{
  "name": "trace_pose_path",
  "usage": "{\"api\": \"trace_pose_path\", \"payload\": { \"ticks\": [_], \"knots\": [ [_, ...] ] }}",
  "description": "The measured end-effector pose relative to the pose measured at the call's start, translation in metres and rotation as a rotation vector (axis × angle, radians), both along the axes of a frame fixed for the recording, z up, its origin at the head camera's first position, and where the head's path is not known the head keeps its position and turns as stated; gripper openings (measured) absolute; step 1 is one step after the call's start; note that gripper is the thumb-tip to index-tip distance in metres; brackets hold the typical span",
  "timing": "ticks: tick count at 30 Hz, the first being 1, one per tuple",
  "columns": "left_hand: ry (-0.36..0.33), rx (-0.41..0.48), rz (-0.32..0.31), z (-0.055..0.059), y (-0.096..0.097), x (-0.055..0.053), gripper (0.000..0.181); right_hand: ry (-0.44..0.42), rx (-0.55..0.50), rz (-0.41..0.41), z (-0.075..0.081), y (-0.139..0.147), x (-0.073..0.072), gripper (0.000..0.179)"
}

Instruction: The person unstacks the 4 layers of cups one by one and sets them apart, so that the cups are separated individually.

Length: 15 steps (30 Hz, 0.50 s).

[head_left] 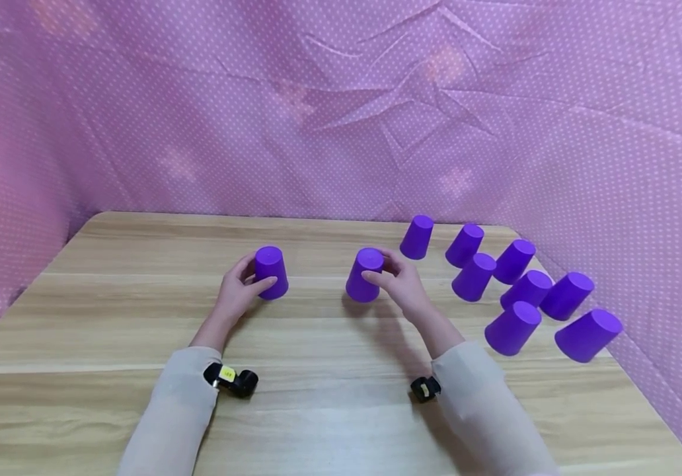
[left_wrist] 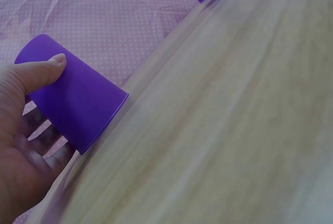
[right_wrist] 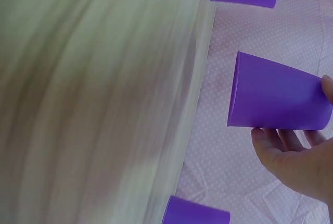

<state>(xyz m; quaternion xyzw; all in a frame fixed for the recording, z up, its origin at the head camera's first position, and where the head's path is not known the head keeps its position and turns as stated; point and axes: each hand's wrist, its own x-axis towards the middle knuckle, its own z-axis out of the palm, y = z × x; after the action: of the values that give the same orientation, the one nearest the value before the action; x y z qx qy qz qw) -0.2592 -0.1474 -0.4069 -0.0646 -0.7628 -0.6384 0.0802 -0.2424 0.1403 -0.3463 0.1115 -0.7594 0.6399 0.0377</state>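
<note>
Toward the back middle of the table, my left hand (head_left: 236, 291) grips an upside-down purple cup (head_left: 270, 274), thumb on the near side. In the left wrist view that cup (left_wrist: 78, 101) has its wide rim down at the tabletop, fingers behind it. To the right, my right hand (head_left: 405, 289) holds a second upside-down purple cup (head_left: 362, 277) between thumb and fingers. A shadow falls below this cup, and in the right wrist view the cup (right_wrist: 276, 94) hangs with its rim apart from the table. A gap separates the two held cups.
Several more upside-down purple cups, among them a back one (head_left: 417, 237) and a front one (head_left: 588, 336), stand along the right side of the wooden table (head_left: 317, 396). Pink dotted cloth (head_left: 258, 119) hangs behind and at both sides. Each wrist wears a small black camera (head_left: 240, 382).
</note>
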Motion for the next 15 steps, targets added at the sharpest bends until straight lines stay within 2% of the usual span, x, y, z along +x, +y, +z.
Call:
{"api": "trace_pose_path", "payload": {
  "ticks": [8, 15],
  "knots": [
    [-0.002, 0.016, -0.018, -0.003, -0.002, -0.003, 0.064, 0.002, 0.021, -0.051, -0.002, 0.026, 0.008, 0.047],
    [-0.012, 0.0, -0.004, -0.001, -0.001, -0.001, 0.064, -0.013, 0.031, -0.077, -0.006, 0.049, 0.02, 0.048]
  ]
}}
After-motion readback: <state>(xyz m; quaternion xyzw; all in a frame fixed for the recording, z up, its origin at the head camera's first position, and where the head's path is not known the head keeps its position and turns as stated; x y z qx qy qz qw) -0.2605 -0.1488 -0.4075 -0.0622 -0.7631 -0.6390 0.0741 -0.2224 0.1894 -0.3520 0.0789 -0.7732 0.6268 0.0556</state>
